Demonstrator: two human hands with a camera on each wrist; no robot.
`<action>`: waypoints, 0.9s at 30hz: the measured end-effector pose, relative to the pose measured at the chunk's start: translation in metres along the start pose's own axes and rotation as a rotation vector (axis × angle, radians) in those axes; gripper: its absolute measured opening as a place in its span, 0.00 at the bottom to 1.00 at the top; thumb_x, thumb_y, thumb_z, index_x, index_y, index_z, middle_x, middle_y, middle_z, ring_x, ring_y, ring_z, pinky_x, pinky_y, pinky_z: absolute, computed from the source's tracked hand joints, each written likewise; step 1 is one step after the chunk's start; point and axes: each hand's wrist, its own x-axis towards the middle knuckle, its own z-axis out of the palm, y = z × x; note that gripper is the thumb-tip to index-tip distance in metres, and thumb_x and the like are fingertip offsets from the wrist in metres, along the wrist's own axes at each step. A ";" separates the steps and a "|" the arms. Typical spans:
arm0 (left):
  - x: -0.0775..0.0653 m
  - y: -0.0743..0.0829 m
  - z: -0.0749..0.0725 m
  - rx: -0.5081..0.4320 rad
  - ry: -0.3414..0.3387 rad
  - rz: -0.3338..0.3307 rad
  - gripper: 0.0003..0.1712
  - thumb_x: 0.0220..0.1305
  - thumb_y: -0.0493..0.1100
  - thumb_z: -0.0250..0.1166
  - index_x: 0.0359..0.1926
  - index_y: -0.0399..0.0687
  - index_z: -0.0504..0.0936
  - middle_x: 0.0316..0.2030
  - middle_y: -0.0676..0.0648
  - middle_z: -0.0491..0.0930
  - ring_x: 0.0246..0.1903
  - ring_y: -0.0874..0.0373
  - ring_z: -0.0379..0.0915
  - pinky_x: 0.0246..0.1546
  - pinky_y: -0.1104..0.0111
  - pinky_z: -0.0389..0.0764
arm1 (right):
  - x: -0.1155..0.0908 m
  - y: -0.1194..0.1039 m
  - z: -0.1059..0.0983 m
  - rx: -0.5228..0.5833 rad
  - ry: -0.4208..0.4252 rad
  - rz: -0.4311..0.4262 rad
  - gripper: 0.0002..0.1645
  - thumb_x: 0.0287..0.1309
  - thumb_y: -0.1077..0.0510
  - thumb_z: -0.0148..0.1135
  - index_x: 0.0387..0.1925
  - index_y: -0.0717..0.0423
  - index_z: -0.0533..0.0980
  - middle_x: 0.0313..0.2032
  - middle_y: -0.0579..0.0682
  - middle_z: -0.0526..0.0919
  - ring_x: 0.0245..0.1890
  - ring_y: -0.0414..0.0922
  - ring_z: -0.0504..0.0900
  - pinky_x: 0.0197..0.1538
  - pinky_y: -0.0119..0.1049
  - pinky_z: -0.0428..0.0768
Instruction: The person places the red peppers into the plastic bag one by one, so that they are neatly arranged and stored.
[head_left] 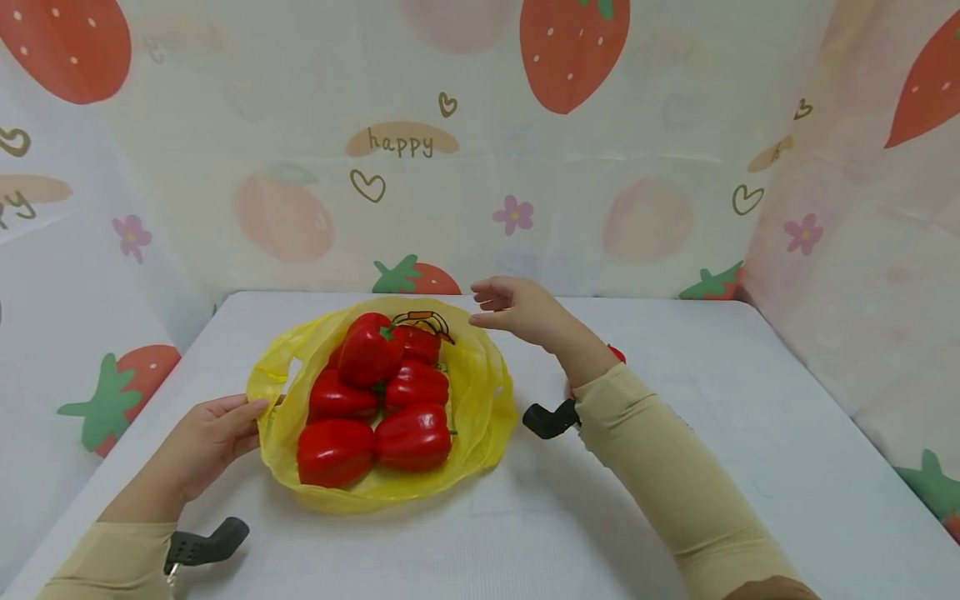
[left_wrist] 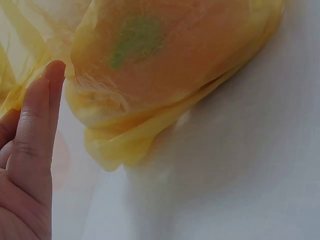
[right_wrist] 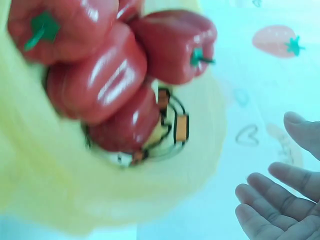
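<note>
A yellow plastic bag [head_left: 483, 417] stands with its mouth wide, holding several red bell peppers [head_left: 412, 437]. One pepper [head_left: 367, 354] with a green stem lies on top of the others. At the bag's left side my left hand [head_left: 213, 437] pinches the rim between thumb and fingers; in the left wrist view the yellow film [left_wrist: 195, 55] runs beside the fingers. My right hand [head_left: 525, 312] hovers near the bag's back right rim, fingers spread and holding nothing. The right wrist view shows that hand [right_wrist: 280, 205] apart from the peppers [right_wrist: 115, 75].
Another red object [head_left: 617, 353] lies on the white table [head_left: 750, 467], mostly hidden behind my right wrist. Dark mounts [head_left: 551, 419] stick out from both wrists. A strawberry-printed curtain [head_left: 480, 175] encloses the table's back and sides.
</note>
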 end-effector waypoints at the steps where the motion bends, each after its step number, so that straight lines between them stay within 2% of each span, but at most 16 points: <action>1: 0.000 0.000 0.000 -0.001 -0.001 0.001 0.38 0.63 0.58 0.53 0.61 0.31 0.64 0.42 0.62 0.78 0.41 0.64 0.76 0.43 0.72 0.78 | -0.002 0.004 -0.004 -0.001 0.007 0.010 0.31 0.52 0.51 0.65 0.58 0.51 0.69 0.54 0.49 0.75 0.54 0.44 0.74 0.54 0.40 0.74; 10: 0.000 0.000 0.000 0.000 0.002 -0.006 0.39 0.62 0.59 0.53 0.62 0.32 0.64 0.42 0.62 0.77 0.41 0.64 0.76 0.43 0.72 0.77 | -0.024 0.039 -0.040 -0.028 0.058 0.135 0.32 0.54 0.47 0.63 0.60 0.48 0.67 0.55 0.48 0.73 0.56 0.46 0.71 0.56 0.45 0.72; 17: 0.002 -0.002 0.000 0.012 0.002 -0.004 0.39 0.62 0.60 0.53 0.61 0.33 0.65 0.43 0.62 0.77 0.42 0.64 0.76 0.43 0.72 0.77 | -0.039 0.069 -0.063 -0.056 0.073 0.191 0.31 0.56 0.49 0.60 0.60 0.52 0.65 0.56 0.52 0.72 0.57 0.50 0.70 0.55 0.47 0.72; 27: 0.002 -0.003 0.000 0.005 -0.006 0.006 0.38 0.63 0.59 0.53 0.60 0.32 0.66 0.42 0.62 0.78 0.41 0.64 0.76 0.43 0.72 0.77 | -0.054 0.107 -0.075 -0.106 0.080 0.280 0.32 0.58 0.48 0.58 0.61 0.54 0.64 0.58 0.57 0.70 0.58 0.54 0.68 0.57 0.51 0.69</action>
